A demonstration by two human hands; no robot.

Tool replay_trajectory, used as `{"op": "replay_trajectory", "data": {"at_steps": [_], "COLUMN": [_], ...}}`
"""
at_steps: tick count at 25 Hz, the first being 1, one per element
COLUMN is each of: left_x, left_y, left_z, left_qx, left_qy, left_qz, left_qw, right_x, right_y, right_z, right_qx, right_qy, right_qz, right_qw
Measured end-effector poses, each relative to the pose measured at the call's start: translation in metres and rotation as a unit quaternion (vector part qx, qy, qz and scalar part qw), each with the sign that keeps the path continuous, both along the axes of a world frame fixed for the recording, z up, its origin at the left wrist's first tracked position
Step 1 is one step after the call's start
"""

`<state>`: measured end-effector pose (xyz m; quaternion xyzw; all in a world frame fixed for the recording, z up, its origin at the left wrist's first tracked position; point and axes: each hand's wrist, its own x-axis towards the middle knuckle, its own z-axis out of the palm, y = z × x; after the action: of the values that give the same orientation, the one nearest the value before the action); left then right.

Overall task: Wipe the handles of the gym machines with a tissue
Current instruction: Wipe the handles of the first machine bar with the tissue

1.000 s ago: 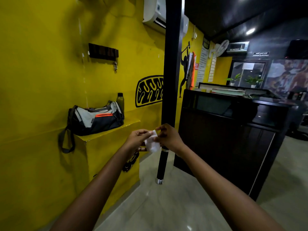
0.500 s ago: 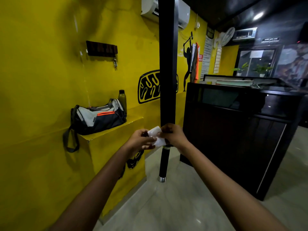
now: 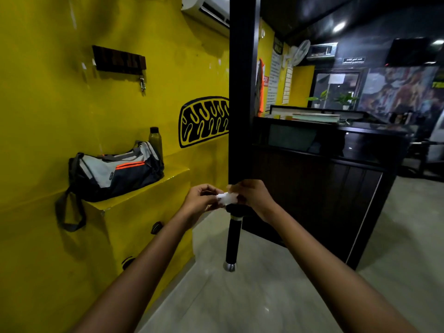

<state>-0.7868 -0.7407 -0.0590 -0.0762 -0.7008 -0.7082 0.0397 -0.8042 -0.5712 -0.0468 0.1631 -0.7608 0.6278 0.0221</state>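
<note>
Tissue: the white tissue [image 3: 227, 198] sits crumpled between your two hands, right in front of the black bar [image 3: 242, 92], just above the bar's narrow lower section.
Left hand: your left hand [image 3: 199, 200] has its fingers [image 3: 208, 188] curled in, pinching the left edge of the tissue.
Right hand: your right hand [image 3: 255, 197] pinches the tissue's right side with curled fingers; from this angle you cannot tell whether it also touches the bar behind it.
Bar: it hangs upright in the middle of the view, wide and flat above your hands, then a round black grip [image 3: 233, 239] below a thin silver ring, ending in a silver cap [image 3: 230, 266] close to the floor [image 3: 276, 296].
Left side: a grey and dark duffel bag [image 3: 113, 170] with an orange stripe lies on a yellow ledge [image 3: 144, 198] against the yellow wall [image 3: 48, 104], its strap hanging over the edge; a dark bottle [image 3: 155, 141] stands just behind it.
Wall: a dark key rack [image 3: 119, 60] hangs above the bag, and an air conditioner [image 3: 206, 8] is mounted near the top.
Right side: a dark reception desk [image 3: 324, 183] stands behind the bar, with books [image 3: 317, 117] lying on top.
</note>
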Motion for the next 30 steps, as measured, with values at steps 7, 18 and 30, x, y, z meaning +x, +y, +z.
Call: {"op": "replay_trajectory", "data": {"at_steps": [7,18,30], "left_x": [-0.054,-0.075,-0.105], "left_y": [-0.029,-0.026,-0.023], "left_z": [-0.018,-0.005,0.027], "left_qx": [-0.196,-0.504,-0.602], "left_qy": [0.155,0.515,0.584], "left_qz": [-0.043,-0.027,0.098], "left_qw": [0.967,0.693,0.536], "right_x": [-0.009,0.013,0.01], "right_y": [-0.011,-0.017,-0.028], "right_z": [-0.025,-0.073,-0.101], "right_qx": [0.141,0.436,0.536], "right_qy": [0.12,0.289,0.353], "right_qz": [-0.208,-0.257,-0.248], "right_qw": [0.96,0.812,0.726]}}
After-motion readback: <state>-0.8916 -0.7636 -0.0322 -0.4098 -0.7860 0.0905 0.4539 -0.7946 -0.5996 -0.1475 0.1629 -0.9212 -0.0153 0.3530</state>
